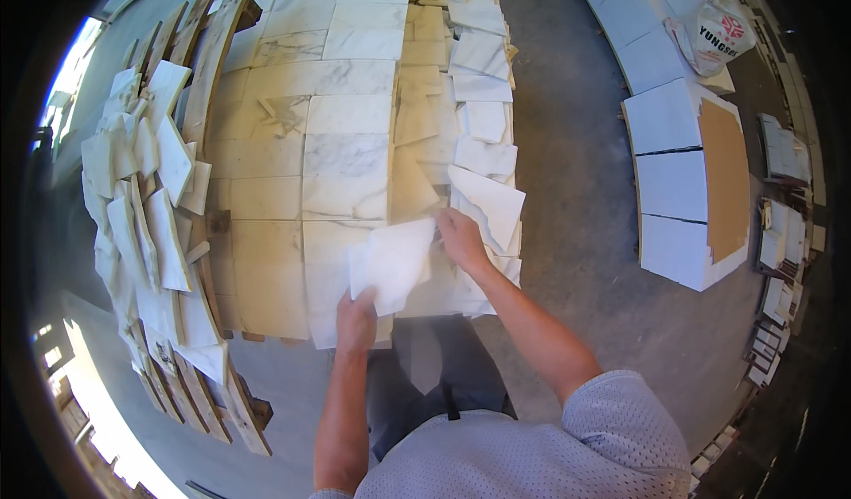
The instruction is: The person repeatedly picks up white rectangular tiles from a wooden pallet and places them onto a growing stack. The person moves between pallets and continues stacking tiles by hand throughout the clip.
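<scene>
A white stone tile piece [390, 264] with uneven edges is held between both hands, over the near end of a broad layer of marble tiles [347, 178]. My left hand [356, 318] closes on its lower left corner. At its upper right corner, my right hand [460, 236] grips the edge; the fingertips are partly hidden. Just past the right hand lies a broken marble slab [489, 205] with a grey vein. More broken pieces [483, 120] are stacked unevenly along the right side of the tile layer.
To the left, a heap of broken white tiles [168, 233] rests on a wooden pallet [232, 401]. White boxes [669, 184] stand in a row to the right across the grey floor [567, 144], with a white sack [720, 38] on them. Further stacks line the far right.
</scene>
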Motion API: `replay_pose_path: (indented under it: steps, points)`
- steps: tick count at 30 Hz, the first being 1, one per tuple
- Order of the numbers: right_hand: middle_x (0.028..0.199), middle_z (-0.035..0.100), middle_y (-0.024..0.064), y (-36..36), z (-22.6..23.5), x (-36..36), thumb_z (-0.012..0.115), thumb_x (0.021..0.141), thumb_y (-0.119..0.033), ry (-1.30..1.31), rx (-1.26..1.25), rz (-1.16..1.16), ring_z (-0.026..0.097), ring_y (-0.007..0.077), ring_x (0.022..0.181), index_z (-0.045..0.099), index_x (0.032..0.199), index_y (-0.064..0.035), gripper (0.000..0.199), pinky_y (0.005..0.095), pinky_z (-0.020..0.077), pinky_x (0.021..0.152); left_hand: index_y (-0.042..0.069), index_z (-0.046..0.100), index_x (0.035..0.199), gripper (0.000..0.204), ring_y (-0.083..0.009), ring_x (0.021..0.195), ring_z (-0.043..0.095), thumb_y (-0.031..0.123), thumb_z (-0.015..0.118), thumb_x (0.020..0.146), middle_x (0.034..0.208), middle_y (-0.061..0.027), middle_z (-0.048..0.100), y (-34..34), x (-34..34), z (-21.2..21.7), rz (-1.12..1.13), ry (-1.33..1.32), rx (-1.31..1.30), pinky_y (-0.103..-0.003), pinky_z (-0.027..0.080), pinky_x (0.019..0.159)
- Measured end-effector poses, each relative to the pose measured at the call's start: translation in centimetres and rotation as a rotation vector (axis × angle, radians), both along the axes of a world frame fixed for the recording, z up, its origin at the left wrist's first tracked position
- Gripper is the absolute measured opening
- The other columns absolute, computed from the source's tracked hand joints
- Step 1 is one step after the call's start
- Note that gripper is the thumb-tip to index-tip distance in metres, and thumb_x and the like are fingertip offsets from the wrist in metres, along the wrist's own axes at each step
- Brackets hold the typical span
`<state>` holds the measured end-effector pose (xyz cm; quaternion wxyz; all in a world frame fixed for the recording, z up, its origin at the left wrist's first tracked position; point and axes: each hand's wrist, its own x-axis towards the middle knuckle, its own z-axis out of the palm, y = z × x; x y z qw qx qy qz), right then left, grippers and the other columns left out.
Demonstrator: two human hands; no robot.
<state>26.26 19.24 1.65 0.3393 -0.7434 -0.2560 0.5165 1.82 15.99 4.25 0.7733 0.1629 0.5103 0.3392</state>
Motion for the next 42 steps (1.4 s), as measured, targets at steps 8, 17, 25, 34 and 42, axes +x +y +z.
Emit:
replay_pose_path:
  steps: [8,17,25,34,42]
  points:
    - [0.11,0.066,0.0199,10.5,-6.5,1.7,0.058,0.083,-0.01,-0.504,0.382,0.363,0.064,0.0341,0.101,0.058,0.122,0.0006,0.04,0.0386,0.0505,0.086,-0.007,0.044,0.134,0.048,-0.0237,0.122,0.055,0.007,0.057,0.091,0.131,-0.0138,0.057,-0.2,0.3,-0.1,-0.009,0.01,0.006,-0.037,0.041,0.106]
    - [0.119,0.062,0.0199,6.3,-6.0,1.1,0.063,0.082,-0.02,-0.496,0.262,0.402,0.058,0.0377,0.112,0.054,0.124,0.0006,0.047,0.0446,0.0463,0.095,-0.007,0.044,0.135,0.051,-0.0256,0.119,0.055,0.008,0.058,0.088,0.131,-0.0148,0.056,-0.6,0.4,-0.8,0.04,-0.06,0.062,-0.038,0.042,0.104]
    - [0.091,0.065,0.0071,-4.0,-1.1,0.8,0.061,0.093,-0.037,0.601,0.024,-0.154,0.062,0.0145,0.077,0.062,0.106,-0.001,0.038,0.0283,0.0514,0.061,-0.004,0.045,0.135,0.051,-0.0246,0.115,0.059,0.008,0.06,0.088,0.128,-0.0125,0.058,-0.6,0.2,-1.1,-0.001,-0.016,0.101,-0.037,0.046,0.099]
    - [0.092,0.065,0.0062,-4.6,-0.1,-1.8,0.07,0.085,-0.03,0.479,0.023,-0.203,0.06,0.0157,0.083,0.062,0.104,-0.0017,0.035,0.0303,0.0501,0.07,0.001,0.047,0.135,0.042,-0.0233,0.112,0.061,0.021,0.051,0.098,0.127,-0.0101,0.059,-0.4,0.0,-1.3,0.003,-0.087,0.044,-0.041,0.051,0.09]
    - [0.103,0.065,0.0152,-2.3,0.8,2.4,0.064,0.089,-0.015,0.642,0.188,-0.616,0.067,0.027,0.09,0.054,0.109,0.0012,0.028,0.0392,0.0571,0.078,-0.001,0.05,0.127,0.037,-0.0259,0.078,0.067,0.023,0.049,0.1,0.102,-0.016,0.068,-0.2,1.0,-0.3,-0.003,-0.022,0.075,-0.034,0.053,0.064]
